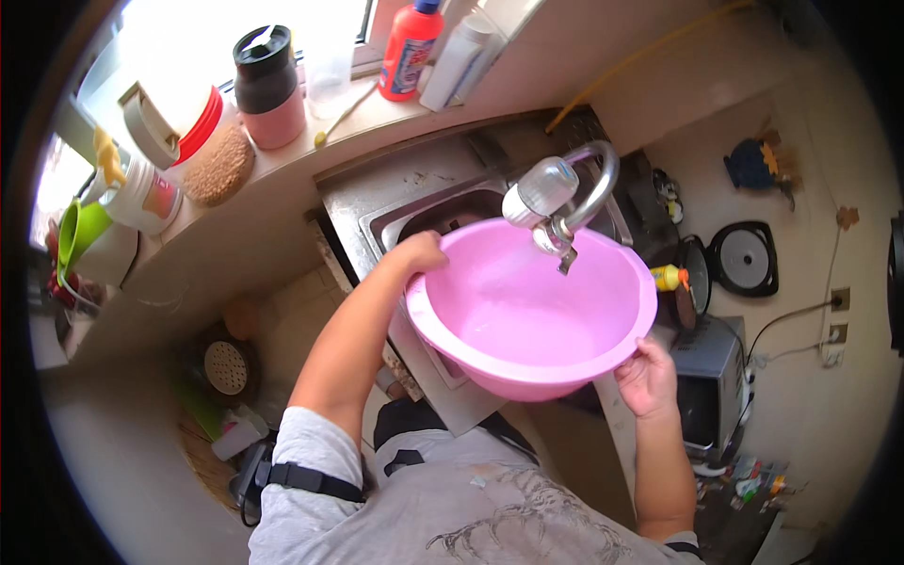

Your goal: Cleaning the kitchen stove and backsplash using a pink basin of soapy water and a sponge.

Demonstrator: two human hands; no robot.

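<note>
Both hands hold a large pink plastic basin point(537, 325) over a stainless steel sink point(395, 226). My left hand point(425, 252) grips the basin's rim at the upper left, its fingers partly hidden. At the lower right, my right hand point(646, 374) holds the rim between thumb and fingers. A curved metal faucet point(600, 187) with a clear and white filter point(542, 191) reaches over the basin. A faint stream of water seems to run from it into the basin, which is tilted.
Along the window ledge point(296, 152) stand a red bottle point(411, 53), a pink and black bottle point(267, 88) and several containers. To the right are a yellow bottle point(666, 277), a black round appliance with its lid up point(745, 258) and a microwave oven point(706, 385).
</note>
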